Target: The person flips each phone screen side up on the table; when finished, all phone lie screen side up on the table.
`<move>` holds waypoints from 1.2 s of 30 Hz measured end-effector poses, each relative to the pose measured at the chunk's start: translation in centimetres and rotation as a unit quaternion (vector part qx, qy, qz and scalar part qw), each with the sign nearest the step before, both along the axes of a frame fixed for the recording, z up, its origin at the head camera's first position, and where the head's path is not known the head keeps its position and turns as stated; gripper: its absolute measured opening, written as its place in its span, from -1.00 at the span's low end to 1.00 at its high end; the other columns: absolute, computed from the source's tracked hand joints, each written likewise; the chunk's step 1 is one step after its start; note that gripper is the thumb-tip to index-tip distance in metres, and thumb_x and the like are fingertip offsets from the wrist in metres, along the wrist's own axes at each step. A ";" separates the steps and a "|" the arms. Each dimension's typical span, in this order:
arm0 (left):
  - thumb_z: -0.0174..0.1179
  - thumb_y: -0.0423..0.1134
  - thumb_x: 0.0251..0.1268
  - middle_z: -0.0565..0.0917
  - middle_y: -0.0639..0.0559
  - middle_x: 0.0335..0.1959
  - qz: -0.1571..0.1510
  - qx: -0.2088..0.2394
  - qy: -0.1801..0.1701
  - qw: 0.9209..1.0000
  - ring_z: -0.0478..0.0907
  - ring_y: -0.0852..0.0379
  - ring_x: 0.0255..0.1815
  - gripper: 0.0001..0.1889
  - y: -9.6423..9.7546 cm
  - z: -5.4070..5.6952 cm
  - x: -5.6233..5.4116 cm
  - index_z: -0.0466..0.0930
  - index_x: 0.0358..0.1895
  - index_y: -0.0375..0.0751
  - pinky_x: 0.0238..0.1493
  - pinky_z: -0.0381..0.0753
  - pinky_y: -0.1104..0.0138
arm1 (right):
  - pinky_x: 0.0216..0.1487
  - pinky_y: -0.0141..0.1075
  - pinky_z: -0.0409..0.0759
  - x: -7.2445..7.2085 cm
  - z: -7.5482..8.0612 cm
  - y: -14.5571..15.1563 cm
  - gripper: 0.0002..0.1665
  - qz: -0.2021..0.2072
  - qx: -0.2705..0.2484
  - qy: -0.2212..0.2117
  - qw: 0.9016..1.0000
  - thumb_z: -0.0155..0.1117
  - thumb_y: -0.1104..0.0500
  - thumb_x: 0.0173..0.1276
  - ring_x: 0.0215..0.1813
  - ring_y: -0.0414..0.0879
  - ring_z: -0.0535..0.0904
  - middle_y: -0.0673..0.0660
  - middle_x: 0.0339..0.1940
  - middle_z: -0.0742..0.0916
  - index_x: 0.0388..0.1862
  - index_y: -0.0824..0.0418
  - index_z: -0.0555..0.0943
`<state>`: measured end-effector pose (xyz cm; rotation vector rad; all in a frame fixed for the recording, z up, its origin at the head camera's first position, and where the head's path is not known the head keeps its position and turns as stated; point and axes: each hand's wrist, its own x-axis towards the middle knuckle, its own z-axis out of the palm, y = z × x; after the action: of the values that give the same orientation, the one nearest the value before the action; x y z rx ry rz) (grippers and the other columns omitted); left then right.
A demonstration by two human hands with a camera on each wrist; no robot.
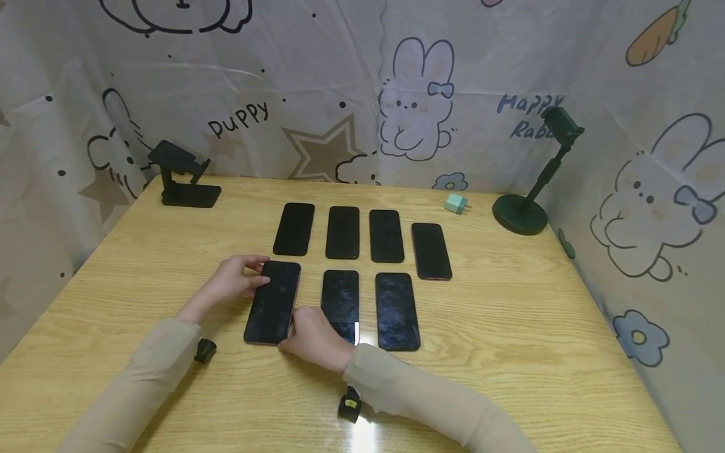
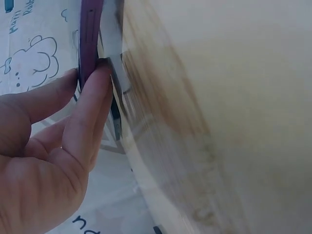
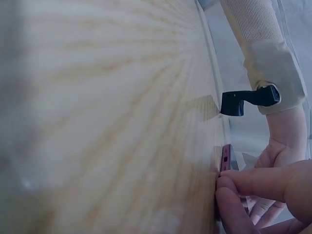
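Observation:
A dark-screened smartphone (image 1: 273, 302) with a purple edge (image 2: 90, 39) lies between both hands at the left of the front row. My left hand (image 1: 231, 278) pinches its upper left side, thumb over the screen and fingers at the edge and below. At its lower right corner, my right hand (image 1: 314, 336) grips between thumb and fingers, as the right wrist view shows by the purple bottom edge (image 3: 225, 158). Just right of that hand lies another phone (image 1: 340, 302), partly covered by it, with a bright reflection at its lower end. A third phone (image 1: 398, 311) lies further right.
Behind, several black-screened phones form a row, from the leftmost phone (image 1: 294, 229) to the rightmost phone (image 1: 432, 251). A black phone stand (image 1: 189, 195) is at the back left. A mint charger plug (image 1: 455, 203) and a dark green stand (image 1: 520, 215) are at the back right of the wooden table (image 1: 510, 352).

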<state>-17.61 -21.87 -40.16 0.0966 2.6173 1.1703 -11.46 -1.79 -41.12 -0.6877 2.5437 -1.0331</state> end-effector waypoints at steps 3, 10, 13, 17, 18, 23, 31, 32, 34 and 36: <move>0.15 -0.41 0.33 0.47 -0.48 0.10 -0.001 -0.012 0.001 1.000 0.59 0.08 -0.30 -0.47 0.3 0.1 0.0 0.28 0.32 -0.52 -0.35 0.67 0.33 | -0.64 -0.48 0.33 -0.1 0.1 0.0 -0.77 -0.005 0.001 -0.005 1.000 0.54 0.25 0.00 -0.66 -0.28 0.40 -0.06 -0.71 0.57 -0.59 0.21 0.58; 0.16 -0.43 0.31 0.50 -0.48 0.06 -0.004 -0.022 0.008 1.000 0.61 -0.03 -0.21 -0.48 0.4 0.0 0.0 0.30 0.31 -0.53 -0.34 0.67 0.31 | -0.66 -0.46 0.33 -0.2 0.1 0.0 -0.77 -0.007 -0.005 -0.025 1.000 0.54 0.25 0.01 -0.69 -0.26 0.41 -0.04 -0.73 0.58 -0.59 0.22 0.59; 0.17 -0.41 0.30 0.52 -0.47 0.03 -0.011 -0.028 0.019 0.999 0.62 -0.18 -0.10 -0.49 0.3 -0.1 0.0 0.32 0.29 -0.54 -0.32 0.66 0.29 | -0.65 -0.46 0.33 -0.2 0.1 0.0 -0.76 -0.008 -0.003 -0.023 1.000 0.54 0.24 0.00 -0.68 -0.26 0.42 -0.04 -0.73 0.58 -0.56 0.22 0.59; 0.19 -0.38 0.30 0.55 -0.46 0.00 -0.020 -0.045 0.030 0.998 0.59 -0.28 -0.01 -0.49 0.3 -0.1 0.0 0.35 0.27 -0.53 -0.27 0.64 0.25 | -0.64 -0.46 0.35 -0.2 0.0 0.0 -0.76 -0.006 -0.005 -0.023 1.000 0.54 0.25 0.01 -0.67 -0.26 0.43 -0.04 -0.71 0.58 -0.49 0.24 0.58; 0.18 -0.37 0.30 0.56 -0.45 0.01 -0.021 -0.049 0.030 0.998 0.58 -0.29 0.01 -0.49 0.3 -0.1 -0.1 0.35 0.27 -0.53 -0.24 0.64 0.23 | -0.64 -0.46 0.35 -0.2 0.0 0.0 -0.76 -0.005 -0.008 -0.023 1.000 0.54 0.25 0.02 -0.67 -0.26 0.43 -0.03 -0.70 0.58 -0.45 0.25 0.59; 0.18 -0.33 0.32 0.56 -0.44 0.03 -0.030 -0.067 0.022 0.997 0.55 -0.29 0.04 -0.50 0.1 -0.1 -0.4 0.36 0.28 -0.48 -0.14 0.62 0.15 | -0.65 -0.47 0.37 -0.5 0.0 0.1 -0.69 0.002 -0.007 -0.014 1.000 0.54 0.26 0.02 -0.67 -0.28 0.44 -0.03 -0.67 0.58 -0.29 0.27 0.60; 0.19 -0.34 0.31 0.56 -0.44 0.02 -0.035 -0.078 0.020 0.996 0.57 -0.24 -0.01 -0.51 0.0 -0.1 -0.7 0.39 0.26 -0.48 -0.16 0.61 0.18 | -0.68 -0.47 0.34 -0.7 0.2 0.2 -0.69 0.010 0.007 -0.015 1.000 0.54 0.23 0.03 -0.71 -0.27 0.41 -0.03 -0.72 0.54 -0.32 0.27 0.58; 0.19 -0.34 0.30 0.56 -0.45 0.02 -0.037 -0.081 0.020 0.996 0.57 -0.22 -0.02 -0.51 0.0 -0.1 -0.8 0.39 0.25 -0.49 -0.16 0.60 0.18 | -0.68 -0.47 0.34 -0.7 0.2 0.2 -0.70 0.012 0.008 -0.015 1.000 0.54 0.23 0.04 -0.71 -0.27 0.40 -0.03 -0.72 0.54 -0.34 0.27 0.57; 0.20 -0.35 0.29 0.56 -0.45 0.00 -0.042 -0.086 0.021 0.995 0.57 -0.18 -0.08 -0.51 0.0 0.0 -0.8 0.40 0.24 -0.51 -0.18 0.59 0.19 | -0.68 -0.47 0.34 -0.7 0.2 0.2 -0.72 0.016 0.008 -0.016 1.000 0.53 0.23 0.05 -0.71 -0.27 0.40 -0.04 -0.73 0.54 -0.39 0.25 0.56; 0.19 -0.35 0.29 0.57 -0.44 -0.01 -0.044 -0.090 0.020 0.995 0.56 -0.13 -0.13 -0.52 0.1 0.1 -0.8 0.40 0.23 -0.52 -0.19 0.58 0.21 | -0.68 -0.47 0.35 -0.7 0.3 0.2 -0.72 0.019 0.007 -0.017 1.000 0.53 0.23 0.06 -0.71 -0.27 0.41 -0.04 -0.73 0.54 -0.42 0.25 0.55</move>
<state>-18.39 -21.79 -40.03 0.1974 2.7094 0.9073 -12.16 -1.57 -40.85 -0.7070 2.4969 -1.0047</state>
